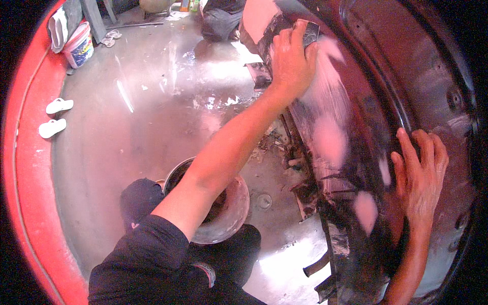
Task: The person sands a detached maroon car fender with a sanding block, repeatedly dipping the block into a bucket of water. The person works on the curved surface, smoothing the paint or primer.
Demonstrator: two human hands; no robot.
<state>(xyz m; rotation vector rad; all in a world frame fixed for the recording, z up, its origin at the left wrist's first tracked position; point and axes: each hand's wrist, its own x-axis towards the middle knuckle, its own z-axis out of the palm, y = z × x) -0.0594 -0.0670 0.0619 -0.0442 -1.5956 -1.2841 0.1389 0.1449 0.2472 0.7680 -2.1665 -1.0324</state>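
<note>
With left hand (294,62) gripping a flat dark pad (312,33) and right hand (423,165) spread on the glossy curved dark panel (373,96), we seem to sand pale pink filler (329,140), next needing even pressure.

Panel (363,94) blk to dk maroon w/ pale pink patches (330,141), streaky in places. Block (311,34) dk grey, lighter marks. Sleeve (145,246) blk. Slippers (59,105) wht; pail (80,53) wht + blue; ledge (31,152) red; floor (122,132) grey w/ pinkish tint.

Head camera: fisheye, worn at head height
Facing: down onto floor (112,152) and vehicle body panel (351,147)
Range: near
</note>
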